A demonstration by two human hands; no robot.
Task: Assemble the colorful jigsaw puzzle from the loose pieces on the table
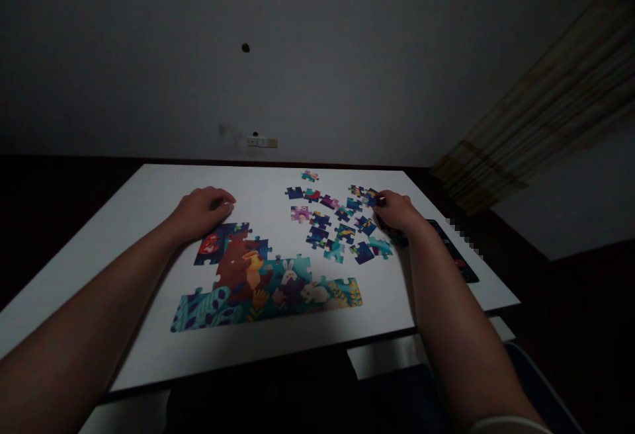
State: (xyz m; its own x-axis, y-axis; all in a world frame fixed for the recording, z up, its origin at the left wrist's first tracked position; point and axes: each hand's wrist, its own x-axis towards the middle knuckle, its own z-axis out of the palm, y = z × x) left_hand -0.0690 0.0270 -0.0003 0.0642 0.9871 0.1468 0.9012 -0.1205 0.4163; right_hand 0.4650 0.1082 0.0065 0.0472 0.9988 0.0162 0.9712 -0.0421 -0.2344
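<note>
Our forearms flank the animal jigsaw, left hand loosely open, right hand at loose pieces, its grip unclear.

A bare lane of white tabletop opens toward 11 o'clock, the far edge being 12, between the left hand at 10 and scattered puzzle pieces from 12 to 3. The right hand blocks 2; the joined puzzle section fills 6 to 8. Open surface shows at 5, hemmed in by the right forearm.
</note>
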